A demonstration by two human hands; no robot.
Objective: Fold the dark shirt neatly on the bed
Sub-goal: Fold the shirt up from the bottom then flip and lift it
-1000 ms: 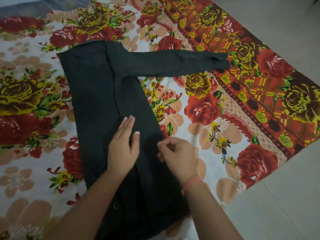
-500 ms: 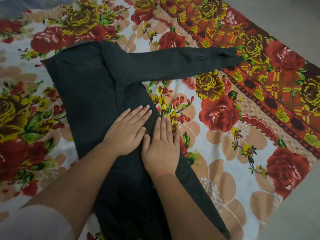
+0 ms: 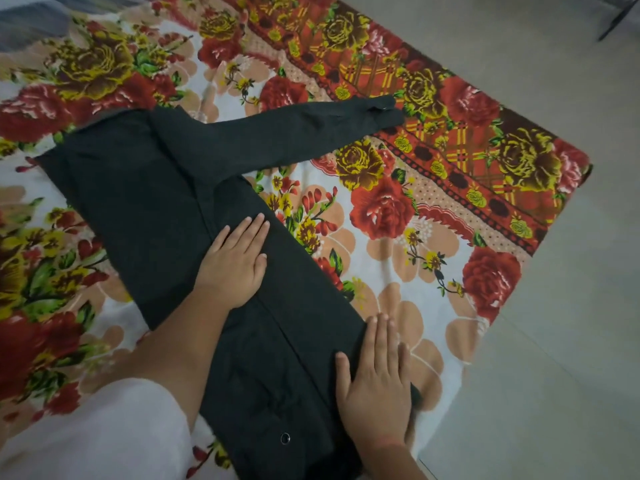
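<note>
Since half a second ago, right hand [image 3: 375, 382] slid down to the shirt [image 3: 145, 202]'s right edge; left hand [image 3: 235, 259] presses mid-body. Both lie open, flat, gripping nothing. Shirt lies lengthwise on the bed [image 3: 398, 299]; its sleeve [image 3: 294, 136] stretches away up-right, nearer the right hand.

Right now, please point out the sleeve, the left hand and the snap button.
sleeve [image 3: 294, 136]: head view, middle of its length.
left hand [image 3: 233, 263]: head view, back of the hand.
snap button [image 3: 285, 437]: head view, centre of the ring.
</note>
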